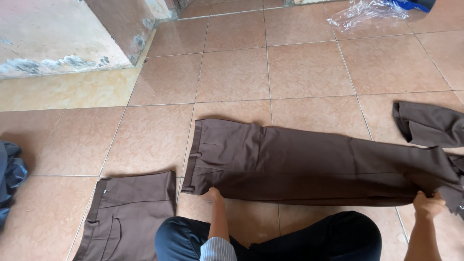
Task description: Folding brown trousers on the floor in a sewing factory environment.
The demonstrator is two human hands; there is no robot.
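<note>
- Knees [270, 239] in dark trousers sit at the near edge of the tiled floor [232, 72], with a striped cuff [217, 250] showing on the left forearm.
- Left hand [211, 195] rests on the near edge of the brown trousers [299, 164], just by the waistband end; its fingers lie curled against the cloth, but whether they pinch it or only press down I cannot tell.
- Right hand [427, 204] is at the leg end of the same trousers, its grip closed round a fold of the brown cloth at the near hem.
- The brown trousers lie flat and folded lengthwise on the floor, waistband to the left, legs running to the right, stretched between the two hands.
- A second folded brown garment [128, 212] lies on the floor at the near left, just beside the left knee and apart from the trousers.
- A dark blue bundle [9, 179] sits at the left edge of the floor.
- Another brown piece of cloth [427, 123] lies by the right edge, just beyond the trouser legs.
- Farther off, a crumpled clear plastic bag [365, 12] lies near the far right corner.
- A worn pinkish wall base [63, 34] stands at the far left.
</note>
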